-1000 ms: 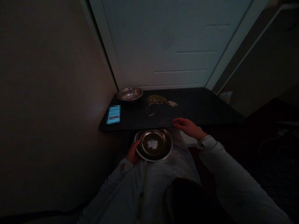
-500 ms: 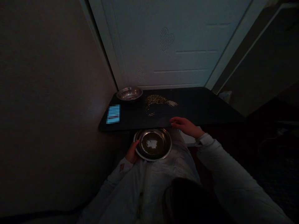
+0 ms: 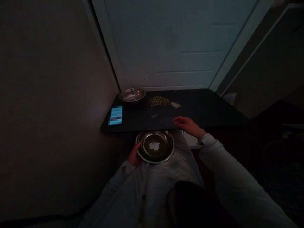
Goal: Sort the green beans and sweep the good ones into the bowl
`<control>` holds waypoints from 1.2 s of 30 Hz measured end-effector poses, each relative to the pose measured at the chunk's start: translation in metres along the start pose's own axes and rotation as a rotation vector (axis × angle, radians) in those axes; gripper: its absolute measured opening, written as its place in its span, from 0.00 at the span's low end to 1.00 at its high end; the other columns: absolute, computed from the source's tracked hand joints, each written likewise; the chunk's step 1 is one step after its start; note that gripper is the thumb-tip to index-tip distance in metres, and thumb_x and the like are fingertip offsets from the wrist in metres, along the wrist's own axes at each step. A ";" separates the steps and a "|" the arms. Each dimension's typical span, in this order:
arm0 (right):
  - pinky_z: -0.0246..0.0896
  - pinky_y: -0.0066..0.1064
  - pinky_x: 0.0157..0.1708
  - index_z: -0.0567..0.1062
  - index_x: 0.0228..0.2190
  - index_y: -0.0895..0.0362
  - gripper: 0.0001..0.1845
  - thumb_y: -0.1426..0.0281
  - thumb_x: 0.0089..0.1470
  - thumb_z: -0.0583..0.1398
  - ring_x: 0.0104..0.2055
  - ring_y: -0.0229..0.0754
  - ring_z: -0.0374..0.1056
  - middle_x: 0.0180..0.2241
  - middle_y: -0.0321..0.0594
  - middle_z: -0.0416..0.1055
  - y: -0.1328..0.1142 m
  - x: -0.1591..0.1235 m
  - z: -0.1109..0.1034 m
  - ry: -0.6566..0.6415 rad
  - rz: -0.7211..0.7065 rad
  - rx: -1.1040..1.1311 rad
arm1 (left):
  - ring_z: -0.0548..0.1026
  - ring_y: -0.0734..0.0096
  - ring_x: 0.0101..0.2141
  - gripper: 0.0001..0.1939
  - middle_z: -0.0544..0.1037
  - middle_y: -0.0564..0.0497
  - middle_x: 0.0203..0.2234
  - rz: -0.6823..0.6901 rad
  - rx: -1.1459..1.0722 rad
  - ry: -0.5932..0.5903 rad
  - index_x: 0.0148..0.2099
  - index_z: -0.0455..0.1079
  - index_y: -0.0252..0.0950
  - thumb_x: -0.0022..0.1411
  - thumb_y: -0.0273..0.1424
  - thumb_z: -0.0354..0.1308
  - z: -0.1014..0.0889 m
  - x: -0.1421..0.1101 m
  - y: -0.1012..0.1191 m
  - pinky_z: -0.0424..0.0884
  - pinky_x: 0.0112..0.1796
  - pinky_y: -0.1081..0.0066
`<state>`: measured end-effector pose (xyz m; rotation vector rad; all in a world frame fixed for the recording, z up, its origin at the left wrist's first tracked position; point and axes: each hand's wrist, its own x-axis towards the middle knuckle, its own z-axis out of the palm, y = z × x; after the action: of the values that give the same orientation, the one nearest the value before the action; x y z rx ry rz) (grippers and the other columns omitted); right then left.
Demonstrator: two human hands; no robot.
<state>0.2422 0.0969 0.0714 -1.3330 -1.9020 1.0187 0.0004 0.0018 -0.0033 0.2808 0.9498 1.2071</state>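
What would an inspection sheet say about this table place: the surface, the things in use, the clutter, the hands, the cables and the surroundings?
Surface: black rectangular table with rounded corners; a loose heap of small green-brown and pale grains on it.
Things in use: round shiny metal bowl in front of the table's near edge; dark greenish grains ring a pale patch inside.
Clutter: second round shiny metal bowl and pixelated blue rectangle, both at the table's left end.
Hands: left hand grips the nearer bowl's rim; right hand at the table's near edge, contact unclear.
Cables: nothing seen clearly; lower right too dark.
Surroundings: pale panelled door with heart patterns; plain brownish wall at left.
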 end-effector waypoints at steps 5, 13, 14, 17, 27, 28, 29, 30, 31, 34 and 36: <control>0.55 0.26 0.27 0.69 0.33 0.59 0.13 0.66 0.44 0.53 0.26 0.34 0.61 0.24 0.35 0.67 0.000 0.000 0.004 -0.039 -0.019 -0.023 | 0.63 0.59 0.50 0.12 0.78 0.49 0.32 0.018 0.014 0.006 0.34 0.72 0.36 0.47 0.36 0.55 -0.001 0.000 0.000 0.54 0.52 0.64; 0.55 0.25 0.27 0.69 0.34 0.59 0.15 0.65 0.43 0.54 0.27 0.33 0.61 0.25 0.36 0.67 -0.009 -0.003 0.006 -0.153 -0.029 0.017 | 0.64 0.60 0.49 0.11 0.78 0.49 0.31 0.043 0.021 0.022 0.33 0.72 0.36 0.48 0.35 0.55 -0.001 0.001 -0.001 0.54 0.52 0.64; 0.55 0.25 0.27 0.69 0.34 0.60 0.15 0.65 0.43 0.54 0.27 0.34 0.61 0.25 0.36 0.66 -0.008 -0.002 0.006 -0.139 -0.029 0.036 | 0.64 0.60 0.49 0.11 0.78 0.50 0.31 0.041 0.018 0.029 0.33 0.72 0.35 0.48 0.35 0.55 -0.001 0.001 -0.001 0.55 0.51 0.65; 0.55 0.25 0.27 0.69 0.34 0.59 0.15 0.65 0.43 0.54 0.26 0.33 0.61 0.23 0.35 0.66 -0.003 0.005 0.005 -0.058 -0.030 0.064 | 0.64 0.61 0.49 0.11 0.78 0.50 0.31 0.035 0.012 0.031 0.33 0.72 0.35 0.48 0.35 0.55 -0.001 0.001 -0.001 0.55 0.51 0.65; 0.54 0.24 0.24 0.69 0.33 0.58 0.13 0.68 0.43 0.54 0.23 0.32 0.59 0.22 0.34 0.66 -0.001 0.024 0.014 -0.010 -0.011 -0.025 | 0.63 0.61 0.50 0.12 0.78 0.49 0.32 0.036 0.009 0.010 0.34 0.72 0.36 0.48 0.36 0.54 -0.001 -0.001 -0.003 0.55 0.51 0.65; 0.54 0.24 0.25 0.69 0.33 0.58 0.12 0.68 0.43 0.54 0.23 0.32 0.60 0.22 0.34 0.65 -0.002 0.023 0.014 -0.023 -0.018 -0.032 | 0.63 0.61 0.50 0.12 0.78 0.49 0.33 0.043 0.010 0.003 0.35 0.72 0.36 0.48 0.36 0.54 -0.001 -0.001 -0.003 0.54 0.52 0.65; 0.54 0.24 0.25 0.69 0.32 0.58 0.12 0.68 0.43 0.54 0.23 0.32 0.60 0.21 0.33 0.65 -0.004 0.022 0.015 -0.043 -0.024 -0.035 | 0.63 0.61 0.50 0.13 0.78 0.49 0.33 0.046 0.013 -0.001 0.35 0.72 0.36 0.48 0.36 0.54 -0.001 -0.001 -0.002 0.54 0.52 0.65; 0.54 0.24 0.25 0.69 0.32 0.58 0.12 0.68 0.43 0.54 0.24 0.32 0.60 0.21 0.33 0.65 -0.006 0.020 0.015 -0.068 -0.028 -0.032 | 0.63 0.61 0.50 0.12 0.78 0.49 0.33 0.046 0.014 -0.002 0.34 0.72 0.36 0.48 0.36 0.55 -0.001 -0.001 -0.002 0.54 0.52 0.65; 0.54 0.24 0.26 0.69 0.32 0.59 0.12 0.68 0.43 0.54 0.24 0.32 0.60 0.22 0.33 0.65 -0.009 0.018 0.015 -0.098 -0.031 -0.021 | 0.63 0.60 0.50 0.12 0.78 0.49 0.32 0.044 0.015 0.003 0.34 0.72 0.36 0.48 0.36 0.55 -0.001 -0.001 -0.002 0.54 0.52 0.65; 0.54 0.25 0.26 0.69 0.32 0.60 0.13 0.68 0.42 0.54 0.24 0.31 0.59 0.22 0.33 0.65 -0.018 0.014 0.014 -0.179 -0.018 0.022 | 0.63 0.60 0.50 0.11 0.78 0.49 0.31 0.021 0.018 0.013 0.33 0.72 0.36 0.47 0.36 0.55 0.000 -0.001 -0.001 0.54 0.52 0.64; 0.54 0.25 0.27 0.69 0.33 0.61 0.14 0.68 0.42 0.54 0.24 0.31 0.59 0.21 0.33 0.64 -0.022 0.012 0.012 -0.205 -0.002 0.041 | 0.63 0.60 0.50 0.11 0.78 0.49 0.31 0.011 0.016 0.016 0.33 0.72 0.36 0.48 0.36 0.55 0.000 -0.001 -0.001 0.54 0.52 0.65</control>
<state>0.2173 0.1008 0.0842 -1.2434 -2.0180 1.2279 0.0014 0.0001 -0.0033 0.2895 0.9733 1.2138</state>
